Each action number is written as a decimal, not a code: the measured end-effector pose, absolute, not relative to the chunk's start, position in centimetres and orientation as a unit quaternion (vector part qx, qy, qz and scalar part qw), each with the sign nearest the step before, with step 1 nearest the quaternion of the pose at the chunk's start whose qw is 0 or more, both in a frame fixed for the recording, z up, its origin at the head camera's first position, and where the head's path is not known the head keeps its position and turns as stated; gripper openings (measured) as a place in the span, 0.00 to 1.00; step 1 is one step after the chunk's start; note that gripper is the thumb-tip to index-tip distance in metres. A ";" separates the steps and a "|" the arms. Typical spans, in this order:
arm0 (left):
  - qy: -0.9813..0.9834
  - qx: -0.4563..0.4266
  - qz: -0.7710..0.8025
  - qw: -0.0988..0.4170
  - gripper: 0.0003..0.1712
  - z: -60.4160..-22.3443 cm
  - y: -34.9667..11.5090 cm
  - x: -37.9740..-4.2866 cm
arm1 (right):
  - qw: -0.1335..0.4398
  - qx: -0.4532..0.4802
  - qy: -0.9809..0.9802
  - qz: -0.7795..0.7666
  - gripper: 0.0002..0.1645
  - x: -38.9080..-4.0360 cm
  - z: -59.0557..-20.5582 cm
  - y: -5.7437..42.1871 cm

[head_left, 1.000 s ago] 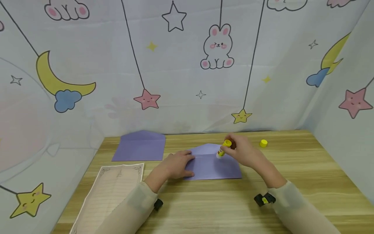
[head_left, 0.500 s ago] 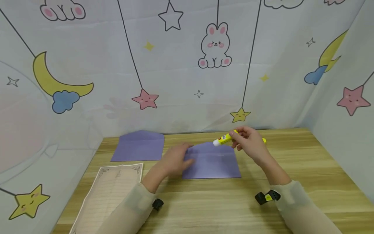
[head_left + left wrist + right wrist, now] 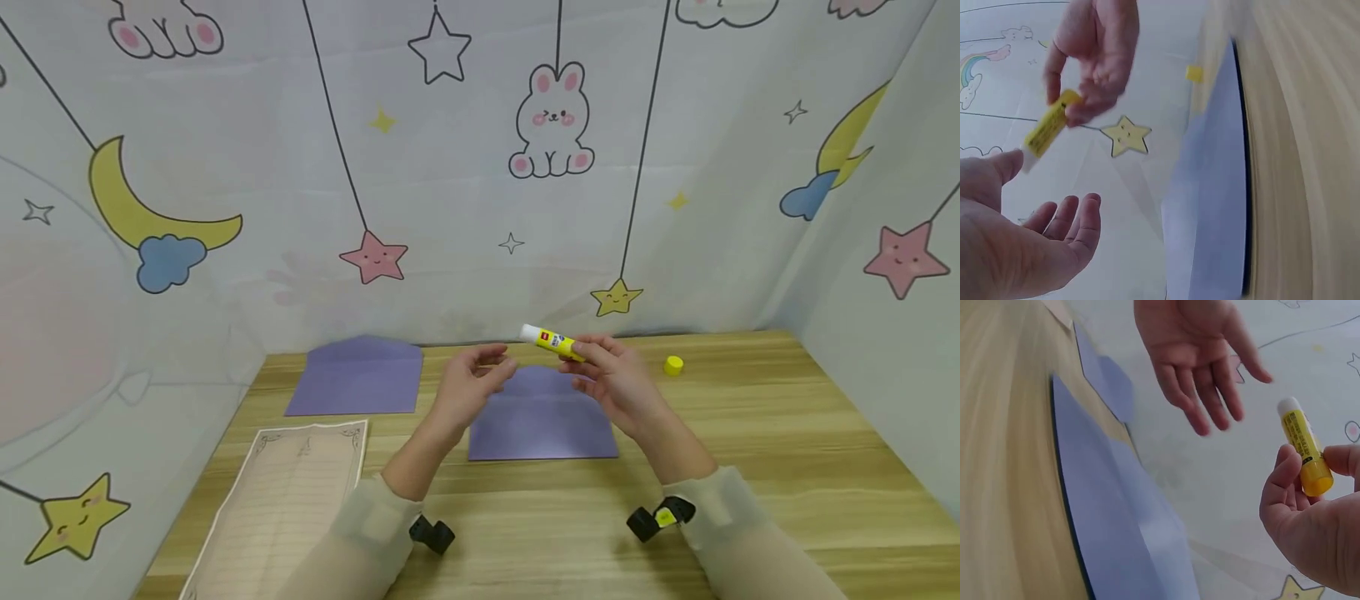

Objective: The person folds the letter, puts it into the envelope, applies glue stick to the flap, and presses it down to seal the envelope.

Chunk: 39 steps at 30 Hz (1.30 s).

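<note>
My right hand (image 3: 622, 383) pinches a yellow glue stick (image 3: 553, 342) between thumb and fingers, its white end pointing left, above the table. In the right wrist view the glue stick (image 3: 1302, 444) shows whole. My left hand (image 3: 468, 387) hovers just left of it with relaxed fingers, holding nothing; the left wrist view shows a small gap between its fingers (image 3: 1082, 228) and thumb. Below both hands lies a purple envelope (image 3: 542, 429) with its flap raised toward the wall, partly hidden by the hands. The yellow cap (image 3: 673, 366) stands on the table to the right.
A second purple envelope (image 3: 356, 383) lies at the back left. In front of it is a lined sheet of letter paper (image 3: 288, 483) with a decorated border. A white printed cloth (image 3: 465, 192) hangs right behind the wooden table (image 3: 555, 533).
The glue stick has been lifted off the envelope's flap and turned so its white end points left. My left hand has let go of the envelope and risen toward the glue stick.
</note>
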<state>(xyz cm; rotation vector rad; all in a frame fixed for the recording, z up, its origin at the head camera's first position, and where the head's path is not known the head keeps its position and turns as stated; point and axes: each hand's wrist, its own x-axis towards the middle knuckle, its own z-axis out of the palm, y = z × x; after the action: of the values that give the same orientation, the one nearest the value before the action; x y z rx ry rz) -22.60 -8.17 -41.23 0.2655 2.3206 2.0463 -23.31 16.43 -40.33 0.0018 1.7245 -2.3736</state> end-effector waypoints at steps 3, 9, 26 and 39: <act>0.690 0.060 0.720 0.031 0.28 -41.0 -7.1 -22.5 | 0.112 0.010 0.574 -0.811 0.14 -23.2 -40.8 15.4; 0.624 0.025 0.780 0.046 0.26 -41.3 -5.7 -22.5 | 0.131 0.025 0.561 -0.817 0.18 -22.6 -41.4 13.6; 0.543 -0.016 0.839 0.028 0.23 -41.9 -5.0 -22.4 | 0.174 0.002 0.558 -0.811 0.22 -21.8 -42.6 12.8; 0.533 -0.012 0.846 0.019 0.20 -41.9 -4.9 -22.2 | 0.155 -0.014 0.579 -0.801 0.21 -21.7 -43.1 12.6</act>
<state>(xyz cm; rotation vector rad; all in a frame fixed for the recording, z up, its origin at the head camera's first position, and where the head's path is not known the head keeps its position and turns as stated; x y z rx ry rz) -22.24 -4.88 -41.95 -0.0360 1.6555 2.6246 -21.70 12.56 -43.11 -0.0412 1.6582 -2.2938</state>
